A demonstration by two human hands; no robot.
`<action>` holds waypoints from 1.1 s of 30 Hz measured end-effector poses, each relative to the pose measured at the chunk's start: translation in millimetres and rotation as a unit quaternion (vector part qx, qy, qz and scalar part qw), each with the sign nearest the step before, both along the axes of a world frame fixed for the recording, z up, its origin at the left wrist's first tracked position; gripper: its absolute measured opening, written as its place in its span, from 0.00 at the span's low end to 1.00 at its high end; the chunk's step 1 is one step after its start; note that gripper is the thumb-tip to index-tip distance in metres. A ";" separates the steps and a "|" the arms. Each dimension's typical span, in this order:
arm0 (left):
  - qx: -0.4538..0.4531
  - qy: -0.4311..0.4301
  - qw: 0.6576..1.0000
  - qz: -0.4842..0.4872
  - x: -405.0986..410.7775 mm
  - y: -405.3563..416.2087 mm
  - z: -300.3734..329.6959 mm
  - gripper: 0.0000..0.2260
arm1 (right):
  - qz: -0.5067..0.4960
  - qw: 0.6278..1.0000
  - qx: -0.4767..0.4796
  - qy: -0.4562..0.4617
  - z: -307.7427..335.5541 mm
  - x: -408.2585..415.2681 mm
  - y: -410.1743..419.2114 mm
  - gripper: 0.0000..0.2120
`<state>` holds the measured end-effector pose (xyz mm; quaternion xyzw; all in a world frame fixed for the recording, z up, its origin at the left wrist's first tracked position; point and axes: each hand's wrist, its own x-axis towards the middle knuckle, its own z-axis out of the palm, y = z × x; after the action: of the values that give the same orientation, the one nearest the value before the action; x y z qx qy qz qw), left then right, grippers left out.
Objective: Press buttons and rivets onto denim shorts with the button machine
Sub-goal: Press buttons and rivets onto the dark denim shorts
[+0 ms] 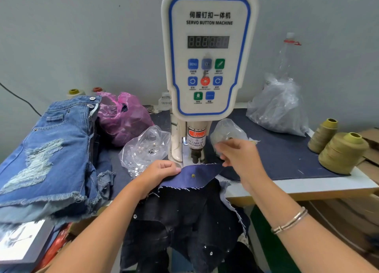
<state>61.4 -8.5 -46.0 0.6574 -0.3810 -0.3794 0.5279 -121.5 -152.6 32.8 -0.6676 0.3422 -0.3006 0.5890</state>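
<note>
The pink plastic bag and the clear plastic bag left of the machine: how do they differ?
The pink plastic bag is tinted and lies bunched farther back beside the folded denim shorts; what it holds is unclear. The clear plastic bag is see-through, lies open nearer the person, and shows small metal pieces inside. Both are crumpled and rest on the table.

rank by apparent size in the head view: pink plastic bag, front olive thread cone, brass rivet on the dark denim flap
1. pink plastic bag, largest
2. front olive thread cone, though it sits nearer the camera than the bag
3. brass rivet, smallest
</note>
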 end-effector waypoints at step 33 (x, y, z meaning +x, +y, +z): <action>0.028 -0.053 0.998 -0.020 -11.1 2.8 14.5 0.22 | 0.065 0.739 0.644 -0.188 -15.1 10.8 50.0 0.07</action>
<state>50.3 -5.7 -31.5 0.6830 -0.4108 -0.3656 0.4807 -110.7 -102.5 17.7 -0.0803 0.2922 -0.0889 0.9488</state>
